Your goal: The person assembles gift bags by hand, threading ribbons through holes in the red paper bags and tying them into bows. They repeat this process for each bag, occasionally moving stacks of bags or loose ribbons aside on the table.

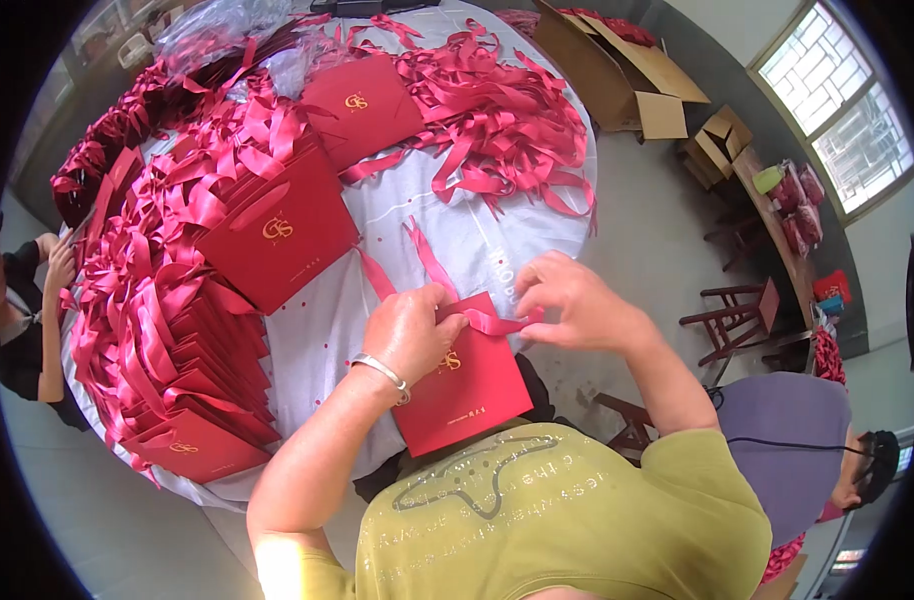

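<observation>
A red paper gift bag (467,395) with gold lettering lies at the table's near edge, close to my body. Across its top runs a pinkish-red ribbon (492,323). My left hand (409,325), with a silver bangle at the wrist, pinches the ribbon at the bag's upper left. The ribbon's other end is pinched between the thumb and finger of my right hand (569,303), right of the bag. Two loose ribbon tails (427,252) stretch away over the tablecloth beyond my left hand.
Rows of red bags with ribbons (177,330) fill the table's left side. A larger red bag (282,232) leans there; loose ribbons (507,120) heap at the back. Cardboard boxes (617,70) and a stool (734,315) stand right. Other people sit left and right.
</observation>
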A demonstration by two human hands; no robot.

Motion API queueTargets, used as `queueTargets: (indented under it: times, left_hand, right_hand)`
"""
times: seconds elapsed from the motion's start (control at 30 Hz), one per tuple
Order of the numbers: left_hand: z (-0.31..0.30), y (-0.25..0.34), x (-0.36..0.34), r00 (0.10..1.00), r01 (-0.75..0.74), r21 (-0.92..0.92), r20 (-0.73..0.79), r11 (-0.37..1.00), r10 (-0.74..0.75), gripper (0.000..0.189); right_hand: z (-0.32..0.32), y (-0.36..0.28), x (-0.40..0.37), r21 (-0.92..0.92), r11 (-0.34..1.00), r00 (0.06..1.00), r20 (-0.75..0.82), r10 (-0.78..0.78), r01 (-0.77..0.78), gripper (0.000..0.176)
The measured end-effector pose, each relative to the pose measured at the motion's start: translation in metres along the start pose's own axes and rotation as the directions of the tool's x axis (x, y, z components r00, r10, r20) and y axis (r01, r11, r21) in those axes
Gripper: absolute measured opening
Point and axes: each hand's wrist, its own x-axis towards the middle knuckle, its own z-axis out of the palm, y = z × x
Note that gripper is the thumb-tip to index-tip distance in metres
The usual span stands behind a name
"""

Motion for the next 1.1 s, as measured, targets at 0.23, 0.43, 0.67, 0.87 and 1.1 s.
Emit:
queueTargets:
  times: [0.23,0.43,0.67,0.87,1.1]
  left_hand:
    - [0.003,-0.009,0.005,0.998,0.043,-0.138,0.046,0.99,-0.037,0.026]
    - [0.003,-0.003,0.003,0.998,-0.039,-0.016,-0.059,0.999,0.038,0.022]
    - [-0.001,-0.009,-0.001,0.996,-0.082,-0.062,-0.041,0.995,0.08,0.022]
    - [-0.013,-0.024,-0.002,0.981,-0.193,-0.041,-0.01,0.98,0.193,0.021]
    - [-0.038,-0.016,0.004,0.969,0.07,-0.238,0.247,0.969,-0.009,0.013]
  right_hand:
    - [-0.016,-0.016,-0.021,0.136,0.98,0.982,-0.104,0.16,-0.145,0.009]
    - [-0.033,-0.035,-0.026,0.814,0.523,0.933,0.065,0.353,-0.255,0.009]
    - [-0.013,-0.047,-0.009,0.986,0.094,0.966,-0.152,0.21,0.135,0.032]
    - [-0.009,-0.034,0.007,0.758,0.638,0.915,-0.342,0.214,0.134,0.018]
    - [0.0,-0.044,0.053,0.053,0.955,0.859,-0.453,-0.238,0.292,0.02]
